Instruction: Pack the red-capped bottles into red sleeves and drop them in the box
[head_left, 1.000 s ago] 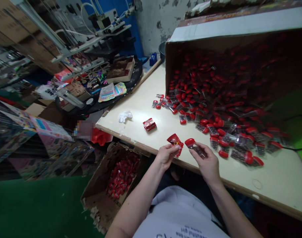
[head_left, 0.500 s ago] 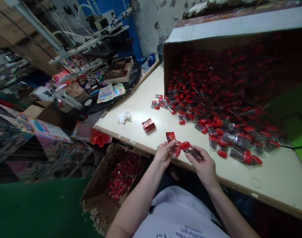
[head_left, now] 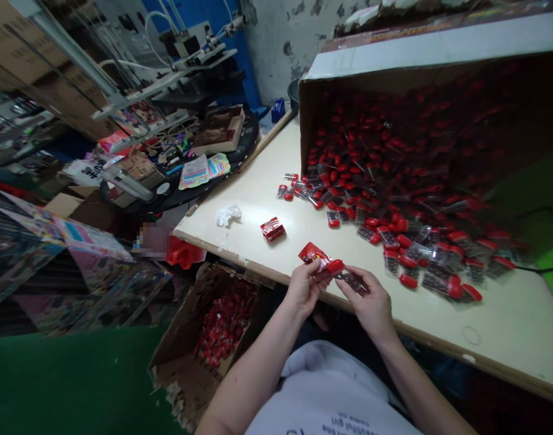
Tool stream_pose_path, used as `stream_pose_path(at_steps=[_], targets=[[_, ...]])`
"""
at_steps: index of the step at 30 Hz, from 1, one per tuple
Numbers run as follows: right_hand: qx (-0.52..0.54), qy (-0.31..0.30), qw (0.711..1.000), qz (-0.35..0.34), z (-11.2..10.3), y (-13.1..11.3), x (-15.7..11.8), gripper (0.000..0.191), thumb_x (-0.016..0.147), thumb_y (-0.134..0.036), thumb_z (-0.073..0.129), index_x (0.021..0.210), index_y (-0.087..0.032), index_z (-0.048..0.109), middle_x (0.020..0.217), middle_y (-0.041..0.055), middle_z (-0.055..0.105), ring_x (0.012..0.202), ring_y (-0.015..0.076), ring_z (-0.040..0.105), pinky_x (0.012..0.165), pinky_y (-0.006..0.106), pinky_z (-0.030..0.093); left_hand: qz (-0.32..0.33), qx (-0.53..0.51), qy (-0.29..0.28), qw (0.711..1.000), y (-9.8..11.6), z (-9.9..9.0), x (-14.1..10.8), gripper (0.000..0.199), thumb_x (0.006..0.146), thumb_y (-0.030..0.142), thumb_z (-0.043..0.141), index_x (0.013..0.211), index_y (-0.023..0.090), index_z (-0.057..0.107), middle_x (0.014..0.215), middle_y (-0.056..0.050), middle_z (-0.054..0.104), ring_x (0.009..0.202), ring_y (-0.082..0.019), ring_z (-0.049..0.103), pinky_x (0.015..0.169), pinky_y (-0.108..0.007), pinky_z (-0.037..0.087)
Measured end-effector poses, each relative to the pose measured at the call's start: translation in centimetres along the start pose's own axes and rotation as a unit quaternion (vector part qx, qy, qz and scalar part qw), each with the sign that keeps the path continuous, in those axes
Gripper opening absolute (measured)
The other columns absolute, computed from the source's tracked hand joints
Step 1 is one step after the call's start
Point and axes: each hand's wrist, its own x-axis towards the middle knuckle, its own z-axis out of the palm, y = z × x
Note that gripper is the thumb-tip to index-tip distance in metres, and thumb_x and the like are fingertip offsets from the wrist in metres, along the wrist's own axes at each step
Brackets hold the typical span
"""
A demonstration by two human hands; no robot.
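Note:
Over the near table edge, my left hand (head_left: 304, 289) pinches a red printed wrapper (head_left: 311, 252). My right hand (head_left: 369, 302) grips a small clear container (head_left: 349, 281) of dark pieces with a red cap (head_left: 335, 266). The cap touches the wrapper between my hands; whether it is inside is hard to tell. A stack of red wrappers (head_left: 272, 229) lies on the table to the left. Many more red-capped containers (head_left: 385, 235) spill from a large cardboard box (head_left: 371, 63) on its side at the right.
Crumpled white tissue (head_left: 228, 215) is on the table (head_left: 253, 187) at the left. Below the edge stands an open carton (head_left: 181, 356) of red packed pieces. A machine with a round black platform (head_left: 185, 192) is at the upper left. A rubber band lies at the right.
The wrapper has turned and tilted to the left in my left hand. My right hand has moved slightly left with the container, bringing the red cap closer to the wrapper.

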Motion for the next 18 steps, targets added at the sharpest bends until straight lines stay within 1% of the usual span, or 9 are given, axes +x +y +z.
stream_pose_path(at_steps=[3,5,6,8,10,12,14,16,18], targets=[[0.022,0.004,1.0,0.017,-0.1,-0.2,0.0,0.038,0.072,-0.043,0.067,0.102,-0.021,0.063,0.1,0.0084,0.065,0.086,0.0231,0.063,0.078,0.039,0.053,0.021,0.026,0.02,0.999,0.1,0.1,0.2,0.025,0.063,0.027,0.075,0.078,0.01,0.066,0.076,-0.008,0.068,0.071,-0.016,0.063,0.073,-0.028,0.048],[0.056,0.008,0.998,0.035,-0.3,-0.5,0.0,0.038,0.071,-0.04,0.069,0.103,-0.02,0.062,0.101,0.0081,0.065,0.088,0.023,0.062,0.081,0.04,0.051,0.041,0.048,0.03,0.998,0.1,0.0,0.4,0.025,0.059,0.027,0.077,0.074,0.01,0.066,0.072,-0.007,0.067,0.069,-0.015,0.063,0.074,-0.028,0.047],[0.08,0.01,0.996,0.045,-0.3,-0.6,0.1,0.038,0.071,-0.038,0.07,0.103,-0.02,0.062,0.101,0.0078,0.064,0.089,0.0228,0.062,0.082,0.04,0.05,0.054,0.064,0.029,0.996,0.0,-0.2,0.4,0.025,0.059,0.028,0.077,0.071,0.01,0.066,0.071,-0.008,0.067,0.069,-0.015,0.063,0.074,-0.029,0.047],[0.143,-0.002,0.987,0.071,-0.5,-1.1,0.5,0.037,0.071,-0.034,0.072,0.103,-0.02,0.06,0.101,0.0066,0.064,0.09,0.0215,0.06,0.081,0.037,0.05,0.075,0.113,0.008,0.991,0.0,-0.5,0.4,0.025,0.06,0.031,0.077,0.069,0.01,0.065,0.071,-0.008,0.068,0.067,-0.016,0.062,0.073,-0.03,0.047],[0.212,-0.052,0.97,0.11,-0.8,-1.5,1.3,0.034,0.073,-0.032,0.071,0.103,-0.022,0.06,0.102,0.0049,0.063,0.089,0.0186,0.059,0.076,0.031,0.05,0.07,0.169,-0.036,0.983,0.0,-0.9,0.1,0.025,0.062,0.031,0.075,0.069,0.01,0.066,0.072,-0.009,0.067,0.067,-0.016,0.061,0.072,-0.03,0.046],[0.271,-0.124,0.942,0.156,-1.1,-1.9,2.1,0.029,0.075,-0.03,0.069,0.102,-0.023,0.061,0.102,0.0031,0.063,0.086,0.0154,0.058,0.071,0.025,0.048,0.033,0.206,-0.088,0.974,0.2,-1.3,-0.4,0.025,0.062,0.031,0.075,0.073,0.009,0.067,0.072,-0.008,0.067,0.066,-0.015,0.06,0.071,-0.03,0.046],[0.306,-0.183,0.915,0.191,-1.4,-2.1,2.9,0.025,0.075,-0.029,0.069,0.099,-0.023,0.063,0.101,0.0021,0.062,0.085,0.0135,0.057,0.068,0.022,0.047,-0.015,0.215,-0.125,0.968,0.5,-1.6,-0.9,0.024,0.062,0.029,0.075,0.074,0.009,0.068,0.072,-0.007,0.066,0.063,-0.013,0.058,0.068,-0.029,0.046],[0.322,-0.222,0.898,0.204,-1.5,-2.2,3.4,0.024,0.074,-0.029,0.07,0.096,-0.023,0.063,0.1,0.0021,0.063,0.086,0.0138,0.057,0.07,0.022,0.046,-0.049,0.212,-0.145,0.965,0.7,-1.8,-1.2,0.022,0.062,0.027,0.075,0.073,0.009,0.068,0.069,-0.005,0.064,0.06,-0.011,0.055,0.066,-0.028,0.046],[0.323,-0.252,0.889,0.202,-1.3,-2.4,3.5,0.025,0.074,-0.03,0.07,0.097,-0.022,0.063,0.1,0.0031,0.064,0.088,0.0161,0.058,0.075,0.026,0.046,-0.065,0.21,-0.153,0.963,0.6,-1.9,-1.4,0.021,0.062,0.027,0.075,0.071,0.009,0.068,0.067,-0.005,0.063,0.058,-0.01,0.054,0.065,-0.028,0.046]])
